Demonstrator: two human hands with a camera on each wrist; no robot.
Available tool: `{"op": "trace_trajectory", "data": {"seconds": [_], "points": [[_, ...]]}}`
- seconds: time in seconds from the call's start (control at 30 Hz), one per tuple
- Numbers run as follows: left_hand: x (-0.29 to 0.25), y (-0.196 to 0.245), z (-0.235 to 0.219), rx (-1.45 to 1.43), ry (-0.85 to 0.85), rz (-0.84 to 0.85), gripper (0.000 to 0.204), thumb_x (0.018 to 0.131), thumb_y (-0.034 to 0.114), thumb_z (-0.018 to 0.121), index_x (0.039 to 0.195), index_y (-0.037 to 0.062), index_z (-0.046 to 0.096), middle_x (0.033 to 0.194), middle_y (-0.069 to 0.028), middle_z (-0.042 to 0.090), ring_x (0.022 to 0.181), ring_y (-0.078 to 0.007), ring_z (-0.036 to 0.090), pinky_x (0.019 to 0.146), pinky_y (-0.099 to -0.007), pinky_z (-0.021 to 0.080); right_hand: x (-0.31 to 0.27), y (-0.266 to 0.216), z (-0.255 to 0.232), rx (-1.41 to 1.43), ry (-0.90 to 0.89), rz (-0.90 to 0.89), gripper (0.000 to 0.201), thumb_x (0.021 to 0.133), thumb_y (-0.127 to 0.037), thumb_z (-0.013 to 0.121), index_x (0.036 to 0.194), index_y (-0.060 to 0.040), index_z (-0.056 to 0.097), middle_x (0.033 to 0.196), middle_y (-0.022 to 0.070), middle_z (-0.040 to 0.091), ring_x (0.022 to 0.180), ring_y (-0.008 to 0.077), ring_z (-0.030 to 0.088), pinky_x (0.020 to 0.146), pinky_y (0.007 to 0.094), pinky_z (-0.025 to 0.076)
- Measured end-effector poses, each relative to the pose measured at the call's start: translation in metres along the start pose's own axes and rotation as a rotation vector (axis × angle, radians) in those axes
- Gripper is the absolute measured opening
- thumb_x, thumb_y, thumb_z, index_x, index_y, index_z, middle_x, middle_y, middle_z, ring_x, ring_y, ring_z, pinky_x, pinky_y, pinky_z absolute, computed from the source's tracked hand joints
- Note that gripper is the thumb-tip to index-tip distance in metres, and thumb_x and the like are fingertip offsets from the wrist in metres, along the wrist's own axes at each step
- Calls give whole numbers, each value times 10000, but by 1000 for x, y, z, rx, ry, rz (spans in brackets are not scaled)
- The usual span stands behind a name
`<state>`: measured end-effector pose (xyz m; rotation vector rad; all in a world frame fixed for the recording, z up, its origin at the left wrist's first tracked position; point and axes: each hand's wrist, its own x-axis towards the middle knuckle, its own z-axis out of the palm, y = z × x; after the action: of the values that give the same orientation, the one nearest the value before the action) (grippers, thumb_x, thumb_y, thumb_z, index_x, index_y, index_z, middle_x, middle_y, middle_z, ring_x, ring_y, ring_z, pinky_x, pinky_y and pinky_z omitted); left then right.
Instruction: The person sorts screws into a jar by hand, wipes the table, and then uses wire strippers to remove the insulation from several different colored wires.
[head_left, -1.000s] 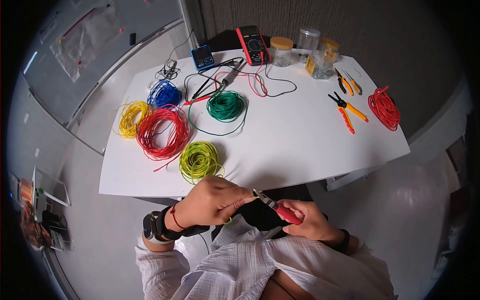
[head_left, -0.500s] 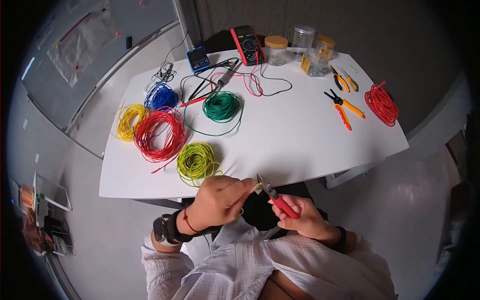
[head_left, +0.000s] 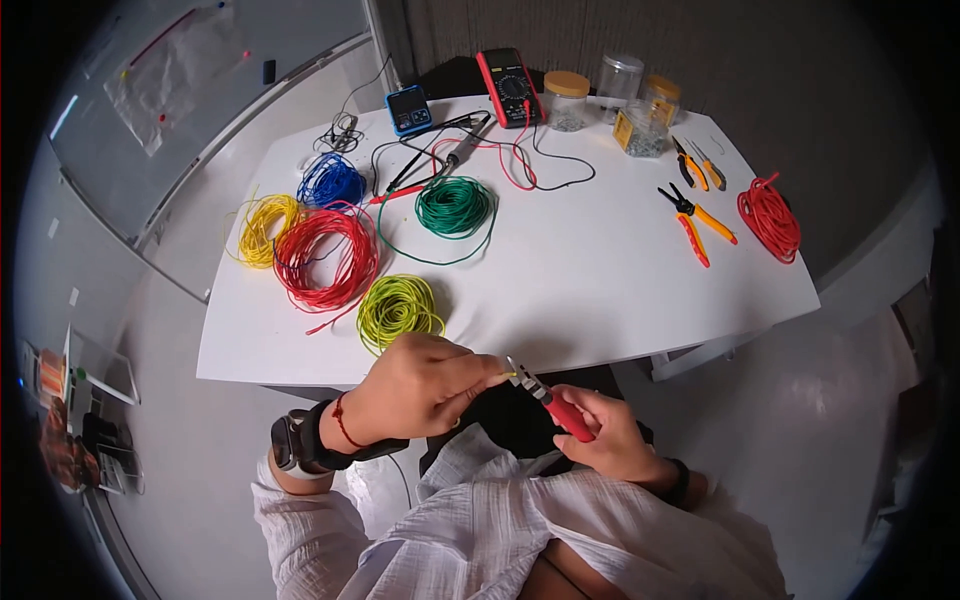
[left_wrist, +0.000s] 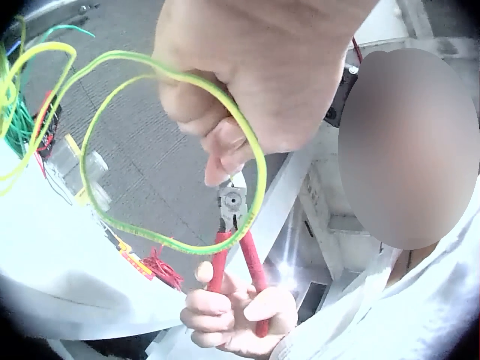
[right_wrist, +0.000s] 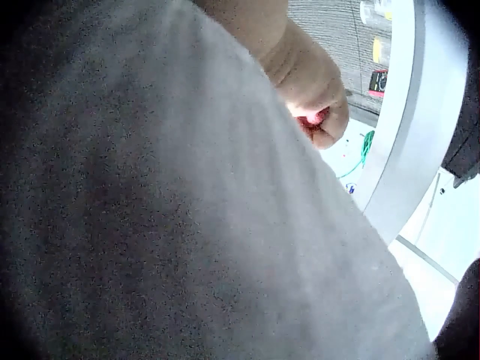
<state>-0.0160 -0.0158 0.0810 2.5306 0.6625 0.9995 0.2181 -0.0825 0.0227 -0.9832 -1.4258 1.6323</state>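
Observation:
My left hand (head_left: 430, 385) pinches the tip of a yellow-green striped wire (left_wrist: 261, 165) between thumb and fingers, just beyond the table's front edge. The wire hangs in a wide loop below that hand in the left wrist view. My right hand (head_left: 612, 438) grips red-handled cutting pliers (head_left: 568, 412) by both handles. Their metal head points up and left, right at the wire's short end by my left fingertips. A yellow-green wire coil (head_left: 398, 308) lies on the table behind my left hand. In the right wrist view a sleeve (right_wrist: 187, 210) hides most of the pliers.
On the white table (head_left: 590, 270) lie red (head_left: 345, 270), yellow (head_left: 265, 228), blue (head_left: 330, 182) and green (head_left: 452, 207) wire coils. Wire strippers (head_left: 698, 222) and another red coil (head_left: 768, 218) lie right. A multimeter (head_left: 512, 90), soldering iron (head_left: 465, 148) and jars (head_left: 567, 110) stand behind.
The pliers first swung more upright with their head a little right of the left fingertips, then tilted back left to the wire's end. Both hands keep their holds. The head view shifted slightly.

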Motion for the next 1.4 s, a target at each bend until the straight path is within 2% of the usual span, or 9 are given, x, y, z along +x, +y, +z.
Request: {"op": "trace_trajectory", "data": {"seconds": [0.23,0.37,0.67,0.73,0.87,0.93,1.07,1.2,1.4], "points": [[-12,6,40,92,266,-116,192,683,-34,609,870,7,613,534,-83,499,453,-242,501,435,-319,375,13,7,-2,206,-79,86,466,695,93,553,1150,30,470,844,-7,431,740,55,396,689,192,370],[-13,1,27,164,238,-87,236,655,-61,585,881,5,598,544,-83,497,465,-245,509,442,-324,390,19,4,-1,262,-73,101,453,696,87,556,1139,29,483,858,-1,446,767,51,412,694,190,372],[-3,-5,1,-144,-3,-92,141,749,25,623,889,27,644,631,-108,591,530,-258,571,490,-316,432,8,0,-6,-508,67,-153,541,676,72,595,1199,47,459,930,39,529,755,60,467,687,209,412],[-4,-3,9,-112,33,-106,137,751,25,623,887,29,645,628,-106,589,525,-256,569,488,-313,431,8,6,-4,221,-12,80,512,660,68,591,1161,39,493,888,54,543,715,91,498,642,212,430],[-8,-4,18,-90,118,-156,118,754,26,626,871,25,644,611,-96,578,510,-247,558,478,-307,424,10,6,-10,492,-191,209,454,715,53,577,1154,56,460,910,41,499,756,65,459,704,210,413],[-2,2,12,-107,100,-141,105,760,24,622,863,20,643,605,-94,573,505,-239,552,477,-301,421,13,10,-9,-283,50,-152,462,723,36,592,1162,60,449,907,41,484,786,84,469,796,234,408],[3,-2,-1,-61,314,-209,73,785,21,605,849,8,638,596,-92,559,496,-205,537,481,-277,414,17,25,-8,-209,51,-151,467,727,24,627,1157,59,447,1025,82,503,891,119,532,820,256,429],[0,6,4,-74,271,-323,102,822,60,584,792,-19,642,614,-75,586,518,-145,536,511,-242,410,14,30,-10,-222,89,-194,449,750,-5,621,1158,54,443,1079,95,498,900,135,544,790,273,445],[-3,11,18,-137,268,-346,102,830,62,579,806,-12,644,611,-70,585,508,-140,530,511,-232,410,19,-6,-14,-546,166,-375,459,726,-96,674,1130,24,492,902,106,559,749,162,568,696,262,469]]}}
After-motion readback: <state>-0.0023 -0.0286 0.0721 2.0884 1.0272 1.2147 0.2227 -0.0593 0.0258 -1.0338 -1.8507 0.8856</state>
